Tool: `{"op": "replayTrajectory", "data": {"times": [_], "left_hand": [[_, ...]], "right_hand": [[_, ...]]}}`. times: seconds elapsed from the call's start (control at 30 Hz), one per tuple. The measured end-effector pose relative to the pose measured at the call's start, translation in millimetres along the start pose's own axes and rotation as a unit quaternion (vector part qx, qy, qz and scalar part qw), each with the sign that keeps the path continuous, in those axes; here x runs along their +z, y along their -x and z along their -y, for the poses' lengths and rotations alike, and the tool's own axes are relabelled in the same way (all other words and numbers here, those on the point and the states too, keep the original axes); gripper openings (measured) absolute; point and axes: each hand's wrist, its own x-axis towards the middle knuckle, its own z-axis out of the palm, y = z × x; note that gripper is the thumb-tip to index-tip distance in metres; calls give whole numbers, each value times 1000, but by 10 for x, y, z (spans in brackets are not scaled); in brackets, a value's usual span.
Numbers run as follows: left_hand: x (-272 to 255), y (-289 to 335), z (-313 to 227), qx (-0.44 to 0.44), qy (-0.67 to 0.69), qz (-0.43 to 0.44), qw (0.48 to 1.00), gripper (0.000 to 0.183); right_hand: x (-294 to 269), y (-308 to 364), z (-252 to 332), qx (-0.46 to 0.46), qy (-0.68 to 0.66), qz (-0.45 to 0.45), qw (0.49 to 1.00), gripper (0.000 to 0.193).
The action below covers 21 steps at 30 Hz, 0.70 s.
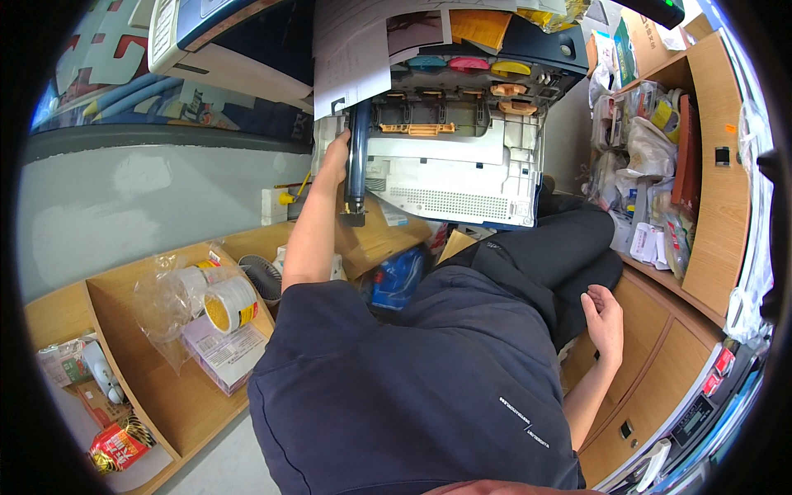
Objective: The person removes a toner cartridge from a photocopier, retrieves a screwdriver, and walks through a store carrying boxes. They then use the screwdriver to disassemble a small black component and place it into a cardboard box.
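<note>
My left hand [334, 158] is closed on a long dark cylinder, which looks like a printer drum unit [357, 157]. The unit points toward me, over the left part of the opened printer's lowered white door [450, 186]. Its far end passes under a hanging sheet of paper [351, 70], and part of my fingers is hidden behind it. Inside the printer, blue, pink and yellow cartridge ends [468, 63] show in a row. Well away from the printer, my right hand [606, 320] hangs beside my right leg, empty, with fingers loosely bent and apart.
On the left, a low wooden shelf [157, 330] holds plastic-wrapped tape rolls [230, 304] and a box [225, 351]. A cabinet [714, 181] crowded with bagged goods stands open on the right. Papers and an orange envelope [480, 29] lie atop the printer.
</note>
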Motion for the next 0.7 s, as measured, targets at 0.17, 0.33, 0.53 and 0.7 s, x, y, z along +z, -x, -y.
{"op": "replayTrajectory", "data": {"times": [0.17, 0.33, 0.53, 0.7], "left_hand": [[-12, 343, 145, 44, -25, -53, 997, 68], [-13, 901, 291, 19, -59, -57, 996, 90], [-138, 1232, 567, -66, -64, -62, 994, 86], [-267, 1545, 794, -75, -48, -31, 996, 76]], "right_hand": [[25, -13, 6, 0, -4, 2, 1000, 34], [36, -24, 18, -13, 4, 4, 1000, 35], [49, -43, 4, -15, -1, 9, 1000, 35], [67, -70, -45, -15, -10, 13, 1000, 35]]}}
